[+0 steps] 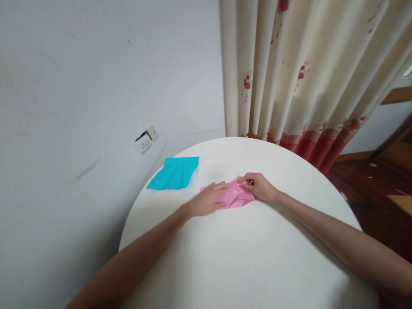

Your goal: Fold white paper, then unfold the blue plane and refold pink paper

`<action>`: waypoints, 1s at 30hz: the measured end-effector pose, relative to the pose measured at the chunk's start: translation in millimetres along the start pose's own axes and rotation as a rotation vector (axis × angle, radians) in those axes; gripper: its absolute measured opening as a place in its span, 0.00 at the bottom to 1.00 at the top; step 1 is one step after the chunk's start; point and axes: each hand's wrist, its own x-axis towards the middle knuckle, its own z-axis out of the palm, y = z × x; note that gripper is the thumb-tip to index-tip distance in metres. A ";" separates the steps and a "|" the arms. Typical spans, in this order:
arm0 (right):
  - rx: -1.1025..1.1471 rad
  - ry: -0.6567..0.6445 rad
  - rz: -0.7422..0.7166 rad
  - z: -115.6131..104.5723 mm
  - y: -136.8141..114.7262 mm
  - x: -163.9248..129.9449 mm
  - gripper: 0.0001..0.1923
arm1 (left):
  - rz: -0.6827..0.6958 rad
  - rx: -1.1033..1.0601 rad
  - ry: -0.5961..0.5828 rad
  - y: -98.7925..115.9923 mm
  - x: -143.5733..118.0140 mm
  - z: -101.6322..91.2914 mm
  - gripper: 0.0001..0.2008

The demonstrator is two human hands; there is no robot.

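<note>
A pink sheet of folded paper (236, 196), marked with several creases, lies on the white round table (244, 253). Flat across its left part rests my left hand (207, 199), fingers stretched out and pressing on the paper. At the upper right edge, my right hand (259, 186) pinches the paper between thumb and fingers. Part of the sheet is hidden under both hands. Farther back on the left lies a blue sheet of paper (177, 173) with a crease in it, and something whitish shows along its right edge.
The table stands close to a pale wall (96, 77) with a white power socket (143, 144) on it. Behind the table hangs a cream curtain (283, 86) with red flowers. Dark red floor (357, 176) shows at the right.
</note>
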 end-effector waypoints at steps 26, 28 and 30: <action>-0.695 -0.156 0.051 51.8 -26.1 -20.8 0.34 | -0.267 0.272 0.105 5.9 5.7 27.7 0.29; -0.702 -0.148 0.076 52.3 -26.0 -20.5 0.36 | -0.306 0.274 0.138 2.9 4.8 27.4 0.29; -0.706 -0.146 0.079 52.1 -25.2 -19.7 0.36 | -0.303 0.290 0.163 2.8 3.8 28.4 0.28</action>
